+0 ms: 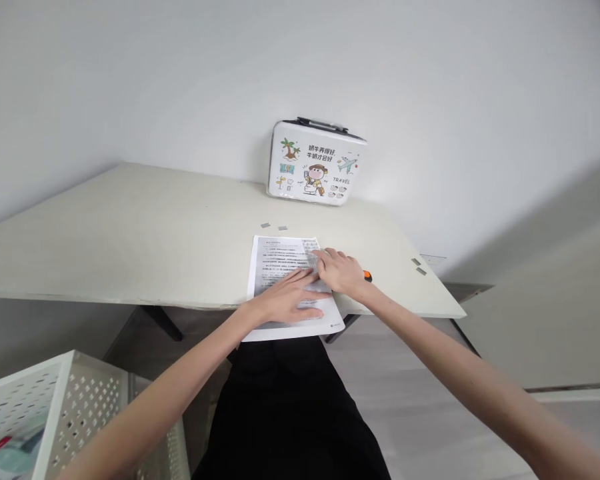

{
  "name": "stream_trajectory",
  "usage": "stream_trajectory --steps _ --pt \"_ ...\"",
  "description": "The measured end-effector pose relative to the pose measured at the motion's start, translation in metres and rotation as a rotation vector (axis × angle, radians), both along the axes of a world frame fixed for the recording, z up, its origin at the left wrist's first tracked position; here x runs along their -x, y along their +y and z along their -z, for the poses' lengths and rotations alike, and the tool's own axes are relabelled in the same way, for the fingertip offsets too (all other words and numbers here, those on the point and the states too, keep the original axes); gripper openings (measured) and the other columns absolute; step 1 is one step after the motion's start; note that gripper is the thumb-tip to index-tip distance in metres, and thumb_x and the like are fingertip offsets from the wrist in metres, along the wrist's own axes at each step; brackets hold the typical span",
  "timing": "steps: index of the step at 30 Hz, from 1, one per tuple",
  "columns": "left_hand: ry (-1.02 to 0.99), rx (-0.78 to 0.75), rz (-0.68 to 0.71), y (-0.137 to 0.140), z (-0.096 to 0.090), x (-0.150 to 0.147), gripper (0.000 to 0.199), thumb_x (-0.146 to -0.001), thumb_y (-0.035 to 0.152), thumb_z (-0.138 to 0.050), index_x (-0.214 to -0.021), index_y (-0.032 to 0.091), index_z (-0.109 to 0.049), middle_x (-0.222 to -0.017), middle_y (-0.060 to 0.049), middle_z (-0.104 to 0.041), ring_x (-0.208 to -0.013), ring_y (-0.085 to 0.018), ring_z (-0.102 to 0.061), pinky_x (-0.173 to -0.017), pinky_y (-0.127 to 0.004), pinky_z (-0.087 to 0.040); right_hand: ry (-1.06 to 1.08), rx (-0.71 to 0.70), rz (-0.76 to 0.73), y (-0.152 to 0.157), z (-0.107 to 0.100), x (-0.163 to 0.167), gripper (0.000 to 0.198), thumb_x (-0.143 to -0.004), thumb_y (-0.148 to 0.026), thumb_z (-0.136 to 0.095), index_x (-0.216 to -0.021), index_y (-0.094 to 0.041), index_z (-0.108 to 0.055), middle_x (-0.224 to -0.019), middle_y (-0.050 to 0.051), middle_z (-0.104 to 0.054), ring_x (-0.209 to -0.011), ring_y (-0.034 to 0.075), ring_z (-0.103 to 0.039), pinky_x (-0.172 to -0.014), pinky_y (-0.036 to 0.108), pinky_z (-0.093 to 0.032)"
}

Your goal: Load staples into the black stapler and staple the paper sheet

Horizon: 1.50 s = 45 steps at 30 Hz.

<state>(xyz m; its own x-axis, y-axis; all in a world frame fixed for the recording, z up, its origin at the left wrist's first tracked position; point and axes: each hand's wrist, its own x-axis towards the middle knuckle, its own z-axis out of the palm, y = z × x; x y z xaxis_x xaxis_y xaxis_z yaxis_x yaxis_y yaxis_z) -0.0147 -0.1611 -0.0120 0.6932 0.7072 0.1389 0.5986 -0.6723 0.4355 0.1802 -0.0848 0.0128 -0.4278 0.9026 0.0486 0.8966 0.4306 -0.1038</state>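
Note:
A printed sheet of paper (280,267) lies at the front of the table, its near edge hanging past the table's edge. My left hand (293,297) rests flat on the sheet with its fingers spread. At the paper's right side, my right hand (340,272) is closed, its index finger pointing left against a narrow strip with small print (310,245). Whatever is under its curled fingers is hidden. Just beyond the right wrist shows the end of an orange and black object (367,275); I cannot tell whether the hand holds it.
A white cartoon-printed case (317,163) with a black handle stands against the wall at the back of the table (130,233). Small grey pieces (274,227) lie beyond the paper, others (419,267) near the right edge. A white perforated basket (87,407) stands at lower left.

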Motion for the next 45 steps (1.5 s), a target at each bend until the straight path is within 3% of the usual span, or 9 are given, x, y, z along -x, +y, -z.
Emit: stream_trajectory --steps 6,12,18,24,29,34,41,45 --pt "-0.065 -0.034 0.009 0.000 0.008 0.003 0.055 -0.103 0.066 -0.053 -0.149 0.038 -0.062 -0.176 0.001 -0.026 -0.163 -0.036 -0.015 -0.132 -0.055 -0.013 -0.082 -0.049 0.044 -0.004 0.002 0.006 0.055 -0.108 -0.034 -0.031 -0.161 -0.031 -0.043 -0.160 0.013 -0.050 -0.135 0.035 -0.056 -0.107 0.051 -0.045" --pt "-0.086 -0.058 -0.011 -0.003 0.007 0.005 0.048 -0.100 0.060 -0.061 -0.143 0.039 -0.068 -0.169 0.000 -0.041 -0.161 -0.035 -0.024 -0.131 -0.054 -0.020 -0.121 -0.038 0.030 -0.005 0.006 0.011 0.052 -0.108 -0.035 -0.031 -0.157 -0.030 -0.050 -0.155 0.014 -0.054 -0.134 0.036 -0.056 -0.107 0.053 -0.044" --pt "-0.106 -0.077 -0.033 -0.009 0.004 0.007 0.045 -0.100 0.057 -0.064 -0.140 0.038 -0.070 -0.167 -0.001 -0.045 -0.159 -0.035 -0.030 -0.131 -0.052 -0.022 -0.047 0.012 -0.001 -0.001 0.009 0.010 0.051 -0.108 -0.041 -0.031 -0.154 -0.031 -0.053 -0.152 0.011 -0.059 -0.130 0.036 -0.061 -0.105 0.054 -0.046" --pt "-0.091 -0.022 -0.046 -0.008 0.011 0.006 0.053 -0.101 0.064 -0.058 -0.146 0.036 -0.066 -0.173 -0.002 -0.032 -0.161 -0.038 -0.023 -0.130 -0.056 -0.019 0.168 0.024 -0.030 0.006 0.002 -0.007 0.056 -0.110 -0.050 -0.020 -0.148 -0.031 -0.057 -0.149 0.006 -0.063 -0.133 0.029 -0.061 -0.107 0.048 -0.049" --pt "-0.066 0.016 -0.054 -0.009 0.008 0.010 0.057 -0.102 0.066 -0.055 -0.151 0.036 -0.061 -0.174 -0.001 -0.027 -0.163 -0.036 -0.018 -0.131 -0.054 -0.018 0.335 0.001 -0.120 -0.003 -0.002 -0.027 0.058 -0.111 -0.048 -0.015 -0.124 -0.029 -0.068 -0.132 0.005 -0.072 -0.123 0.024 -0.066 -0.105 0.039 -0.050" --pt "0.005 0.010 -0.082 -0.014 0.003 0.021 0.066 -0.101 0.069 -0.053 -0.158 0.035 -0.052 -0.175 0.000 -0.023 -0.164 -0.033 -0.014 -0.132 -0.051 -0.014 0.399 -0.137 -0.173 -0.026 0.018 -0.057 0.052 -0.111 -0.050 -0.022 -0.112 -0.026 -0.069 -0.110 0.009 -0.075 -0.103 0.028 -0.070 -0.093 0.042 -0.052" --pt "0.083 0.016 -0.103 -0.018 -0.004 0.030 0.063 -0.103 0.071 -0.047 -0.156 0.038 -0.053 -0.176 0.004 -0.022 -0.165 -0.030 -0.011 -0.133 -0.050 -0.013 0.456 -0.146 -0.135 -0.024 0.048 -0.105 0.043 -0.104 -0.060 -0.047 -0.128 -0.026 -0.059 -0.125 0.011 -0.072 -0.111 0.031 -0.070 -0.094 0.044 -0.054" --pt "0.133 0.033 -0.139 -0.020 -0.009 0.028 0.072 -0.103 0.074 -0.041 -0.165 0.037 -0.037 -0.177 0.003 -0.018 -0.165 -0.029 -0.010 -0.134 -0.048 -0.013 0.519 -0.125 -0.088 -0.017 0.058 -0.119 0.048 -0.099 -0.065 -0.056 -0.124 -0.025 -0.061 -0.120 0.012 -0.073 -0.105 0.032 -0.071 -0.087 0.043 -0.056"
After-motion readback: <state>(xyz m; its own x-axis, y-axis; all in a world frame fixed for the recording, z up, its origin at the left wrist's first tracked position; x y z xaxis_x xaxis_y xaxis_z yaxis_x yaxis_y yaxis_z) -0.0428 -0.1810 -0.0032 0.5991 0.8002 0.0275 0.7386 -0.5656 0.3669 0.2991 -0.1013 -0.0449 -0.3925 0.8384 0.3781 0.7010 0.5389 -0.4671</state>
